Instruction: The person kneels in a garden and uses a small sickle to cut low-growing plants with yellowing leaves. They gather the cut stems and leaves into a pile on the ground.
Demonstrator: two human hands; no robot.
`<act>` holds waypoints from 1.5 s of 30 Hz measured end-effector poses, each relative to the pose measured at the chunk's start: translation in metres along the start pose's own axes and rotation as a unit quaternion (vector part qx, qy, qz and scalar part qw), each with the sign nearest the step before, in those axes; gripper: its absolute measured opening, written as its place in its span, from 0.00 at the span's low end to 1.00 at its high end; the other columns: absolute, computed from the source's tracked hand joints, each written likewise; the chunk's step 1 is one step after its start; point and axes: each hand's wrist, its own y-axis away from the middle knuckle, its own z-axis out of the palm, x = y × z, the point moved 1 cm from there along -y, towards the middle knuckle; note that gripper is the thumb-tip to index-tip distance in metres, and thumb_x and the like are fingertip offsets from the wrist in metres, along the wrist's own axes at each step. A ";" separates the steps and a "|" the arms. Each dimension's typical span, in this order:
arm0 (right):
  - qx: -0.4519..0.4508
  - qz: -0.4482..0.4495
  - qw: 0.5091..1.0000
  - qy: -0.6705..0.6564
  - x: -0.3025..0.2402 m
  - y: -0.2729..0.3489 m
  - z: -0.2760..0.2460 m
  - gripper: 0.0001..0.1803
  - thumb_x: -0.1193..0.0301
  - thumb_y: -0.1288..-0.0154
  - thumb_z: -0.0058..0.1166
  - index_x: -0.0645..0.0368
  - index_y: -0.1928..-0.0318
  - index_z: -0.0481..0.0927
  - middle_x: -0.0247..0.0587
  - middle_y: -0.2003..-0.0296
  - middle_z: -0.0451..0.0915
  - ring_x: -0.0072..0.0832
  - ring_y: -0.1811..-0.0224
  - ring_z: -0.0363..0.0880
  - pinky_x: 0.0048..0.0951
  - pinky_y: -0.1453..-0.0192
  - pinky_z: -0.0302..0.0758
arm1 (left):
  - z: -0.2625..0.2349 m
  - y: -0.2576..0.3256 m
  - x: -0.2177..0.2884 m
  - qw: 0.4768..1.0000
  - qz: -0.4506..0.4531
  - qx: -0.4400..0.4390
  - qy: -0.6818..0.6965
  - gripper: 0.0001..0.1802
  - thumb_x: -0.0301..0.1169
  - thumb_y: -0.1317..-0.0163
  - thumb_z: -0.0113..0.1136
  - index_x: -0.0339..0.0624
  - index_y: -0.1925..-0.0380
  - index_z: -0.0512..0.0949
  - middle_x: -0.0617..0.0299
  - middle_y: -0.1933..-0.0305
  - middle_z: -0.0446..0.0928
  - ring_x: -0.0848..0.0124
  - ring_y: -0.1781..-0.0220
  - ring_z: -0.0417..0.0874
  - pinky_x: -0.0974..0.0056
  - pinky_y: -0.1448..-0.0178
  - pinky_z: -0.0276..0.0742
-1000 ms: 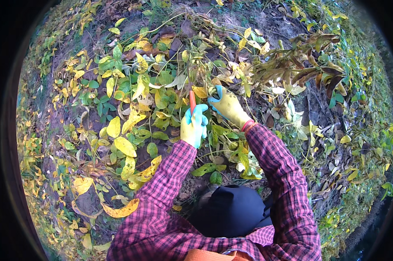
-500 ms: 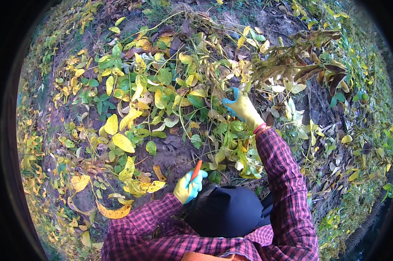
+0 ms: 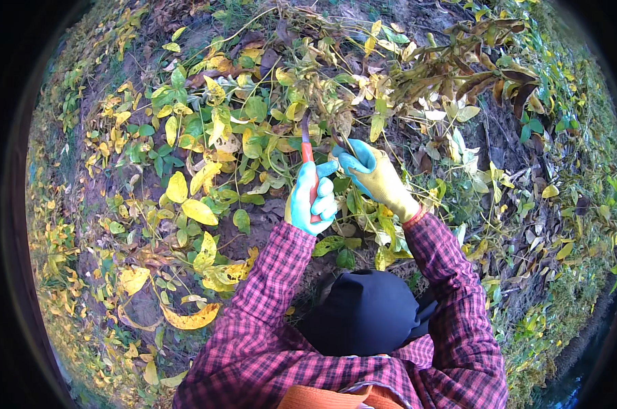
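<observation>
My left hand [image 3: 308, 201], in a yellow and light-blue work glove, is closed around the red handle of a sickle [image 3: 307, 153]. Its slim curved blade points away from me and its tip reaches in among the stalks. Just to the right, my right hand [image 3: 376, 176], gloved alike, has its fingers curled round the stem of a bean plant [image 3: 342, 126]. The two hands are close together, the left fingertips near the right ones. Yellowing leaves and dry stalks surround them, partly hiding the blade tip and the stem base.
Dry brown bean pods [image 3: 468, 78] on cut-looking stalks lie at the upper right. Yellow and green leaves [image 3: 199, 211] spread over bare soil on the left. My dark-clothed knee [image 3: 363, 313] is close below my hands. Grassy growth [image 3: 561, 341] edges the right side.
My left hand has moved forward and up with the sickle, bringing its blade among the stalks. My right hand has shifted slightly toward me and to the left.
</observation>
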 end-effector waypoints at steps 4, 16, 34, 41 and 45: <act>-0.134 -0.033 0.972 0.189 -0.012 0.052 0.012 0.19 0.68 0.40 0.56 0.54 0.48 0.75 0.43 0.61 0.82 0.39 0.60 0.82 0.35 0.55 0.76 | -0.009 0.018 0.024 0.974 -0.049 -0.159 0.156 0.27 0.48 0.27 0.36 0.40 0.41 0.67 0.73 0.81 0.58 0.82 0.89 0.57 0.73 0.87 0.53; -0.048 0.065 0.996 0.029 -0.005 -0.071 0.023 0.38 0.55 0.41 0.60 0.63 0.37 0.62 0.48 0.53 0.78 0.33 0.54 0.78 0.32 0.46 0.72 | 0.008 0.006 0.036 0.963 -0.096 -0.205 0.146 0.28 0.49 0.27 0.35 0.40 0.40 0.66 0.73 0.81 0.56 0.82 0.89 0.53 0.71 0.86 0.50; -0.098 0.064 0.978 0.173 0.017 0.004 0.029 0.18 0.65 0.42 0.58 0.59 0.52 0.78 0.48 0.68 0.80 0.35 0.64 0.82 0.32 0.58 0.76 | -0.002 0.147 0.010 0.961 -0.108 -0.101 0.233 0.28 0.48 0.26 0.33 0.36 0.41 0.65 0.71 0.81 0.60 0.83 0.90 0.58 0.73 0.85 0.56; -0.274 -0.088 0.864 0.412 -0.004 0.055 0.003 0.31 0.53 0.42 0.59 0.51 0.41 0.71 0.48 0.53 0.77 0.45 0.52 0.77 0.43 0.48 0.73 | -0.013 0.110 0.027 0.952 0.082 0.148 -0.256 0.23 0.46 0.29 0.43 0.36 0.50 0.72 0.69 0.80 0.67 0.82 0.90 0.61 0.74 0.87 0.57; -0.034 -0.130 0.986 0.101 -0.014 -0.025 -0.032 0.25 0.70 0.34 0.54 0.54 0.37 0.67 0.41 0.46 0.76 0.25 0.47 0.76 0.30 0.43 0.72 | -0.007 0.083 0.031 0.921 0.129 0.190 -0.316 0.23 0.48 0.30 0.47 0.38 0.51 0.73 0.69 0.79 0.67 0.83 0.87 0.62 0.75 0.86 0.58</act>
